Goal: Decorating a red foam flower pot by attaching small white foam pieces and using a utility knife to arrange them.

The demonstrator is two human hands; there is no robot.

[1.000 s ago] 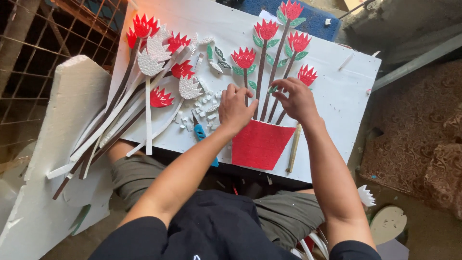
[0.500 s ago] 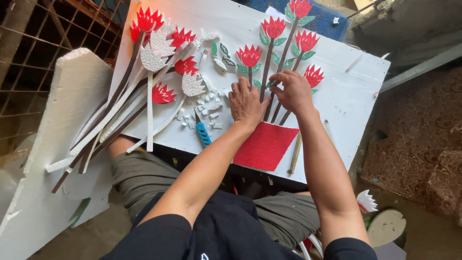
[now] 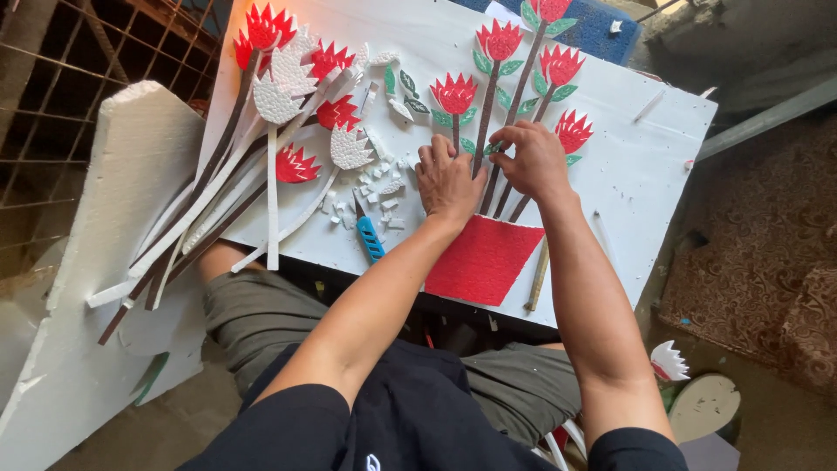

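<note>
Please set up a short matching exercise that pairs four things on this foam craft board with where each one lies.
Things:
1. red pot shape
2. blue utility knife
3. loose foam flowers
4. left hand

Places:
A. heaped at the board's left end, stems hanging over the edge
B. pressed flat on the stems, just above the pot
C. at the board's near edge, below both hands
D. beside the white foam scraps, left of the pot

Pairs: 1-C, 2-D, 3-A, 4-B
</note>
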